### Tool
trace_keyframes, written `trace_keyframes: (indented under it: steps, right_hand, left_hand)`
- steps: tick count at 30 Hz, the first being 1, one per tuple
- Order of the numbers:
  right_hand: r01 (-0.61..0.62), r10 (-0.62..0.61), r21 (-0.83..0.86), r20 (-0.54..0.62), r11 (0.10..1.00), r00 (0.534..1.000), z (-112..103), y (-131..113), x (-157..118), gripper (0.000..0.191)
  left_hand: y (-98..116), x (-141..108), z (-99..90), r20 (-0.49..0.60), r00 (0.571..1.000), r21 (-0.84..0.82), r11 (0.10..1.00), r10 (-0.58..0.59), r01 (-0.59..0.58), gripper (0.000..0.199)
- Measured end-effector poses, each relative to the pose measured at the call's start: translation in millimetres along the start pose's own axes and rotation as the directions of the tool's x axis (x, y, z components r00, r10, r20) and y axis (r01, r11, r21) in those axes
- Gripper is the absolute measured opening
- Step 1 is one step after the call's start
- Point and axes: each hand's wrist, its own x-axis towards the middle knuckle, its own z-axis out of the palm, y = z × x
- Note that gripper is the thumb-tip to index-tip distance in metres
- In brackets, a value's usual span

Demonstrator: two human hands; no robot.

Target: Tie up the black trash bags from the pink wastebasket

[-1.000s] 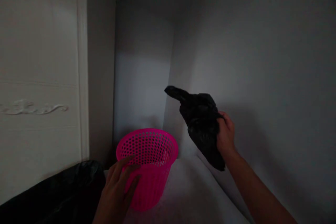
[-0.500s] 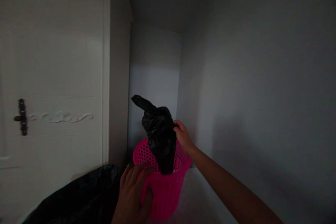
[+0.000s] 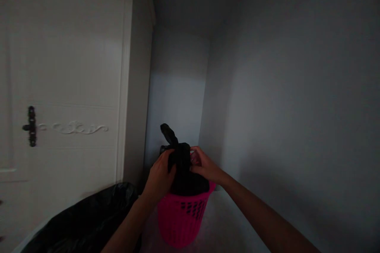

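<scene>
A crumpled black plastic bag (image 3: 184, 170) sits in the mouth of a pink perforated plastic basket (image 3: 179, 223), with a twisted end sticking up to the left. On the bag's left side, my left hand (image 3: 160, 176) is closed, fingers and thumb gripping the plastic. My right hand (image 3: 206, 166) pinches the bag's right side at the fingertips. A bit of pink shows in the gap between its thumb and fingers. The lower part of the bag, down in the basket, is hidden.
Another black plastic bag or liner (image 3: 86, 221) lies spread at the lower left. Behind it stands a white wardrobe (image 3: 74, 67) with a dark handle (image 3: 32, 126). A grey wall (image 3: 291, 99) runs along the right. The light is dim.
My left hand has risen from the basket's rim to grip the bag. The bag has sunk lower into the basket, its upright end now lower. My right hand has moved slightly down with it.
</scene>
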Motion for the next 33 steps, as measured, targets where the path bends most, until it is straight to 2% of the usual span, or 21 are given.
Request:
trace_keyframes:
  steps: [1, 2, 3, 5, 7, 11, 15, 20, 23, 26, 30, 33]
  right_hand:
    - [0.031, -0.031, -0.047, 0.000, 0.998, 1.000, -2.2, -1.8, -1.6, 0.080]
    - [0.056, -0.056, -0.093, 0.006, 0.994, 0.998, -4.0, -4.0, -2.5, 0.088]
    - [0.076, -0.074, -0.138, 0.021, 0.988, 0.997, -5.2, -6.4, -2.9, 0.086]
    - [0.101, -0.093, -0.246, 0.044, 0.964, 0.995, -5.5, -10.4, -1.9, 0.061]
    - [0.103, -0.105, -0.376, 0.016, 0.921, 0.994, -4.1, -11.9, -0.2, 0.036]
    - [0.123, -0.167, -0.512, -0.041, 0.850, 0.985, -4.5, -9.8, -0.5, 0.015]
    - [0.136, -0.190, -0.553, -0.041, 0.822, 0.981, -20.1, -7.3, -8.0, 0.015]
    - [0.020, -0.121, -0.520, -0.161, 0.854, 0.980, -42.4, -3.2, -20.6, 0.011]
    - [-0.066, -0.048, -0.444, -0.241, 0.894, 0.969, -40.5, -5.1, -23.6, 0.012]
    - [-0.078, -0.021, -0.358, -0.266, 0.930, 0.964, -32.9, -11.4, -21.2, 0.015]
    - [-0.059, -0.050, -0.389, -0.264, 0.920, 0.963, -30.0, -18.0, -20.9, 0.012]
    - [0.022, -0.181, -0.496, -0.276, 0.868, 0.944, -25.7, -22.8, -28.4, 0.018]
  left_hand:
    - [0.3, 0.7, 0.4, 0.007, 1.000, -0.021, 1.000, 0.017, -0.017, 0.041]
    - [1.0, 0.9, 0.6, 0.015, 0.999, -0.038, 0.999, 0.029, -0.029, 0.040]
    - [2.0, 0.9, 0.9, 0.026, 0.999, -0.050, 0.998, 0.038, -0.036, 0.038]
    - [3.8, 0.4, 1.3, 0.046, 0.998, -0.058, 0.997, 0.044, -0.041, 0.032]
    - [4.8, -0.2, 1.2, 0.059, 0.998, -0.054, 0.998, 0.034, -0.031, 0.030]
    - [6.3, -1.5, -3.6, 0.091, 0.996, -0.049, 0.999, 0.016, -0.012, 0.039]
    - [5.7, -3.3, -13.6, 0.128, 0.991, 0.009, 0.999, 0.033, -0.034, 0.048]
    - [1.0, -6.3, -20.9, 0.120, 0.991, 0.070, 0.995, 0.061, -0.070, 0.053]
    - [9.3, -8.2, -16.2, 0.129, 0.987, 0.058, 0.992, 0.101, -0.109, 0.053]
    - [22.0, -9.1, -8.5, 0.176, 0.978, 0.080, 0.988, 0.116, -0.132, 0.047]
    - [27.0, -7.1, -7.4, 0.297, 0.953, 0.176, 0.978, 0.055, -0.111, 0.033]
    - [26.8, -4.7, -11.4, 0.285, 0.959, 0.222, 0.973, -0.001, -0.065, 0.037]
